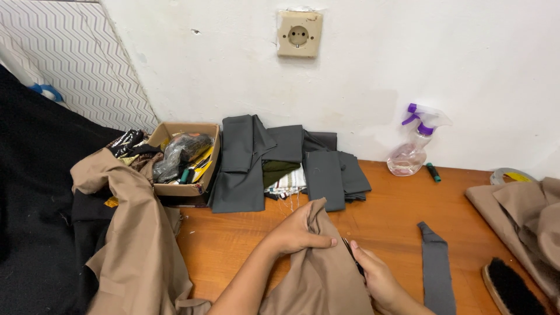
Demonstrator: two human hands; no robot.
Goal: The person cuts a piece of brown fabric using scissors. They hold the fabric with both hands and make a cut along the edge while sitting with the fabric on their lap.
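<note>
Item one: our left hand [300, 233], fingers curled and thumb pressed down, pinches a fold of tan cloth [324, 274] that rises to a peak just past the knuckles and drapes down toward us beneath both wrists.

Item two: our right hand [379, 280], closed around a dark, slim tool [352, 254] whose tip touches the cloth edge; we cannot tell what kind of tool it is.

Item three: a grey fabric strip [436, 268], lying flat on the wooden table [385, 216] just right of the right hand.

Item four: a black-bristled brush [513, 289], further right, near a heap of tan garments [525, 216].

Item five: folded grey pieces [274, 160], stacked beyond the left hand against the white wall.

Item six: an open brown cardboard box [184, 157], rectangular, left of that stack, holding a crumpled clear bag and yellow-handled bits.

Item seven: a clear spray bottle [411, 149] with a purple trigger, lying tilted beyond the right hand; a small green cylinder [433, 172] beside it.

Item eight: a cream square wall socket [299, 34], high above the stack.
</note>
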